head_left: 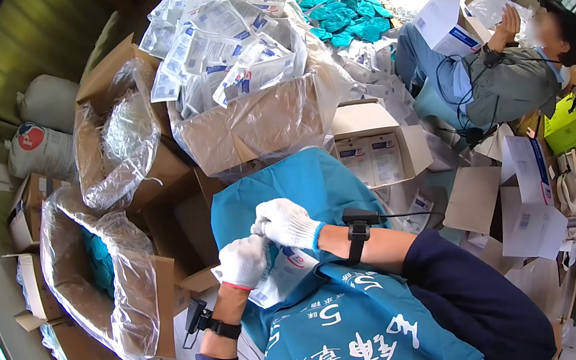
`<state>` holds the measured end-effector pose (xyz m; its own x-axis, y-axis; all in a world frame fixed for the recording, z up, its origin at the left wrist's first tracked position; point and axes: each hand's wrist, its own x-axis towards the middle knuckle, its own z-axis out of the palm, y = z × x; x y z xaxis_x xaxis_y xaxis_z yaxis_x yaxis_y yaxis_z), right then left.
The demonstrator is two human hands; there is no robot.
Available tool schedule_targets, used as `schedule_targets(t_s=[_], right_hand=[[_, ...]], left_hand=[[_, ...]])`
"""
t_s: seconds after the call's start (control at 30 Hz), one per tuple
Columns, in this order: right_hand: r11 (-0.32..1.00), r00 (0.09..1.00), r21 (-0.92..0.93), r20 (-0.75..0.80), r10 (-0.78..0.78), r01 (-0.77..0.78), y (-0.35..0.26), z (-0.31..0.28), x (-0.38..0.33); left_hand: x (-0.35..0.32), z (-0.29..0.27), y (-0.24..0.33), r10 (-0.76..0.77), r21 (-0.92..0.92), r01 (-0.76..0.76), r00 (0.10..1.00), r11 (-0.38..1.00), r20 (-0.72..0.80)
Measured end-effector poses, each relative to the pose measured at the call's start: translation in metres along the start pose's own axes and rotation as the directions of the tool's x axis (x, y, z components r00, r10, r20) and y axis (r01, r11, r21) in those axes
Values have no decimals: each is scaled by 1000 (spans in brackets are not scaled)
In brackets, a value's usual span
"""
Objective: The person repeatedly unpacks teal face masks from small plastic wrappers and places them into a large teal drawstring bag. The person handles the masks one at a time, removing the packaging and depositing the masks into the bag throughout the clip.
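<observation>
My left hand [244, 263], in a white knit glove, is closed at the upper edge of a white printed plastic packet [289, 275] over my lap. Just above and to its right, my right hand [285, 222], gloved the same way, is also closed, its fingertips meeting the left ones. What those right fingertips pinch is hidden. A bit of teal shows between the hands and the packet; I cannot tell whether it lies inside. Beneath both hands spreads my teal apron [302, 178] with white lettering.
Ahead stands a plastic-lined carton [257, 121] heaped with packets [207, 39]. Teal bundles [345, 15] lie beyond it. Lined cartons [161, 303] stand left; a carton of packets [370, 156] and an open carton [530, 207] stand right. A co-worker [511, 79] sits at right holding a box.
</observation>
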<state>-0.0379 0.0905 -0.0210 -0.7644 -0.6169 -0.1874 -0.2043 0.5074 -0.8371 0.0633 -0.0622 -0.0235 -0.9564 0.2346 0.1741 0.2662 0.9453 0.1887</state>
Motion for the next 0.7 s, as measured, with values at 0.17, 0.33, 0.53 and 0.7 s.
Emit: schedule_targets(t_s=[0.17,0.33,0.53,0.7], right_hand=[[992,999,-116,17,-48,50,55,37,18],[704,885,676,440,-151,-216,110,25,-1],[-102,889,883,458,-19,-458,81,1,-28],[332,873,904,374,-312,-269,54,-15,-55]], left_hand=[[12,-33,31,312,-127,-347,921,929,-233],[25,-81,43,54,-183,-196,809,963,-585],[-7,-40,22,-551,-456,323,611,829,-568],[3,-24,15,-649,-527,379,456,761,-609]])
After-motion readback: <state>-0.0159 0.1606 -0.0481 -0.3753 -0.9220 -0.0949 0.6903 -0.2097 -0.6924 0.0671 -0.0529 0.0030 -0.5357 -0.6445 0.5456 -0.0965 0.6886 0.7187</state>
